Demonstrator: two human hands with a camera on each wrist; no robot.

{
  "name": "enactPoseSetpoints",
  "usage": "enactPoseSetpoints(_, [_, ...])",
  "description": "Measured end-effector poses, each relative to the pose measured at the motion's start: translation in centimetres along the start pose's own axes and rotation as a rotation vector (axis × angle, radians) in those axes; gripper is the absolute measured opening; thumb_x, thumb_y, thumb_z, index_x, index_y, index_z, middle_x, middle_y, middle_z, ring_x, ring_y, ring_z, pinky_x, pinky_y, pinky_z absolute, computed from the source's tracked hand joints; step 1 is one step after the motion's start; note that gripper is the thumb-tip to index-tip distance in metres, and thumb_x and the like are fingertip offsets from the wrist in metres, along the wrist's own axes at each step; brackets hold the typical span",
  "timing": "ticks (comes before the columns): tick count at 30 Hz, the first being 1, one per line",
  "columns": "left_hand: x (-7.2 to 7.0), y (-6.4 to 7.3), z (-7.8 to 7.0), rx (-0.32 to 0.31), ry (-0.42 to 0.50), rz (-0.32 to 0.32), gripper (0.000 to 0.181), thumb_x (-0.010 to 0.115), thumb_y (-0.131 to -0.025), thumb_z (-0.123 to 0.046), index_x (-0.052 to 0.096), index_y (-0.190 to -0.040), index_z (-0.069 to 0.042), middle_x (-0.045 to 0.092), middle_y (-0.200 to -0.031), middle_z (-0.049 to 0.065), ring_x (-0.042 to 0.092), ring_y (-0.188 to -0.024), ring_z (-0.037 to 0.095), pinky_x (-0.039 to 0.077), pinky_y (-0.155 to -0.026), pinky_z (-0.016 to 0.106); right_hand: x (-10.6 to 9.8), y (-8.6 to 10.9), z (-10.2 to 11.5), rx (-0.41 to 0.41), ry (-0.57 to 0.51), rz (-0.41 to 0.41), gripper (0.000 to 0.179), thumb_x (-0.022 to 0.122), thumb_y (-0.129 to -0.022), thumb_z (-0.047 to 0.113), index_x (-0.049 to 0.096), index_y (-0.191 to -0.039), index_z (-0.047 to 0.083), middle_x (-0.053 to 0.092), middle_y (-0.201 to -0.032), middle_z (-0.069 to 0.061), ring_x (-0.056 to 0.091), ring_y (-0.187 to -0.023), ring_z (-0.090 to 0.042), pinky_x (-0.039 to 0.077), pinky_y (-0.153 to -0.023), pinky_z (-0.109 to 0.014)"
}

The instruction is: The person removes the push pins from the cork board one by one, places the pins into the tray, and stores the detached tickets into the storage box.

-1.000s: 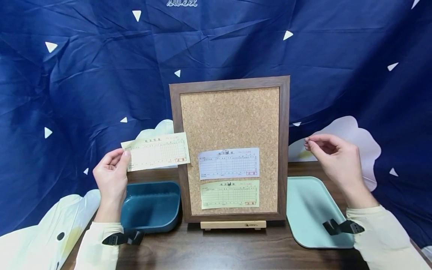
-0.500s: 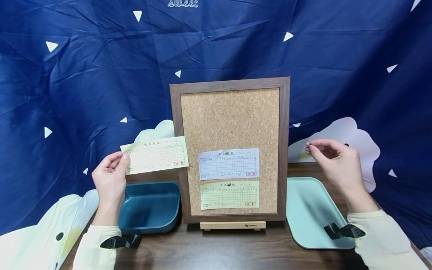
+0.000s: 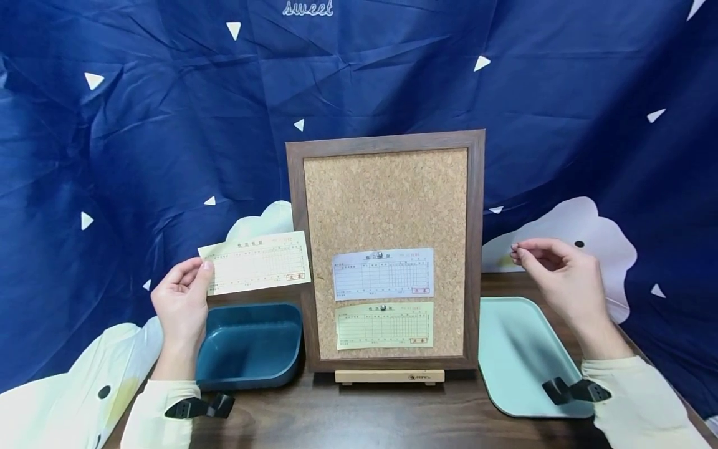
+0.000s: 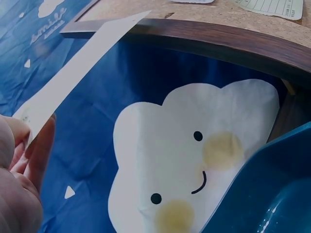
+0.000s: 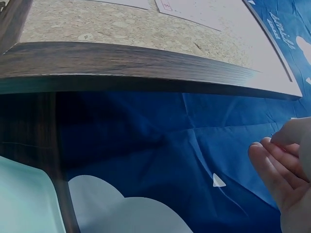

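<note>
My left hand (image 3: pixel 182 296) pinches the left edge of a pale yellow receipt slip (image 3: pixel 255 262) between thumb and fingers. The slip's right end overlaps the left frame of a corkboard (image 3: pixel 387 199); in the left wrist view the slip (image 4: pixel 80 70) appears nearly edge-on. Off the board's right side, my right hand (image 3: pixel 566 280) pinches a tiny pin-like thing (image 3: pixel 513 247) at its fingertips, mostly hidden by them. On the cork, a bluish receipt slip (image 3: pixel 384 274) hangs above a greenish one (image 3: pixel 384 325). A silvery pushpin (image 3: pixel 379 254) fixes the upper slip, another pushpin (image 3: pixel 383 307) the lower.
A dark blue bin (image 3: pixel 249 377) stands left of the board, below my left hand. To the right lies a mint green tray (image 3: pixel 521 349). The board rests on a small wooden stand (image 3: pixel 389 376) on the brown table (image 3: pixel 359 415). Behind hangs blue cloth (image 3: pixel 168 125).
Both hands have sunk a little. The yellow slip has gone down with the left hand and slightly left, away from the cork. Both grips stay the same.
</note>
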State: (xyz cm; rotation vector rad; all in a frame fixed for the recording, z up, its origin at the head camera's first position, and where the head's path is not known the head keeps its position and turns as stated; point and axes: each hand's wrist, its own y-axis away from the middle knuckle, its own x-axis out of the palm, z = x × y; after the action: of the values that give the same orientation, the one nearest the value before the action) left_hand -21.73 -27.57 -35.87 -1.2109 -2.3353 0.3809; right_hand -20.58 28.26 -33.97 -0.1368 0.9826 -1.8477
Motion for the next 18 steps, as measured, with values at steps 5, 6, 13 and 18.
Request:
enactPoseSetpoints(5, [-0.5, 0.1, 0.0, -0.022, -0.052, 0.009, 0.014, 0.078, -0.095, 0.001, 0.080, -0.096, -0.013, 0.079, -0.081, -0.012, 0.070, -0.073, -0.001, 0.056, -0.069, 0.010, 0.0, 0.2, -0.5, -0.012, 0.014, -0.004, 0.014, 0.075, -0.093, -0.010, 0.079, -0.106, -0.009, 0.070, -0.086, 0.037, 0.066, -0.076, 0.021, 0.049, -0.071, -0.001])
enactPoseSetpoints(6, [-0.6, 0.2, 0.1, -0.022, -0.060, 0.011, 0.014, 0.078, -0.095, 0.001, 0.080, -0.097, -0.013, 0.079, -0.081, -0.012, 0.070, -0.073, -0.001, 0.056, -0.069, 0.010, 0.0, 0.2, -0.5, -0.011, 0.019, -0.004, 0.014, 0.075, -0.093, -0.009, 0.079, -0.106, -0.008, 0.070, -0.086, 0.037, 0.066, -0.076, 0.021, 0.049, -0.071, -0.001])
enactPoseSetpoints(13, [-1.1, 0.2, 0.4, -0.023, -0.061, 0.004, 0.012, 0.079, -0.094, 0.001, 0.081, -0.098, -0.011, 0.079, -0.080, -0.012, 0.070, -0.071, -0.001, 0.056, -0.067, 0.010, -0.2, 0.5, -0.9, -0.010, 0.043, -0.005, 0.013, 0.076, -0.094, -0.005, 0.080, -0.107, -0.007, 0.074, -0.088, 0.031, 0.065, -0.079, 0.022, 0.048, -0.073, 0.000])
enactPoseSetpoints(18, [-1.5, 0.3, 0.6, -0.049, -0.067, 0.003, 0.011, 0.080, -0.095, 0.000, 0.081, -0.099, -0.010, 0.079, -0.080, -0.011, 0.071, -0.071, 0.000, 0.057, -0.069, 0.010, -0.3, 0.6, -1.1, -0.016, 0.055, -0.011, 0.013, 0.077, -0.097, 0.001, 0.081, -0.107, -0.006, 0.081, -0.089, 0.015, 0.065, -0.081, 0.022, 0.048, -0.074, 0.000])
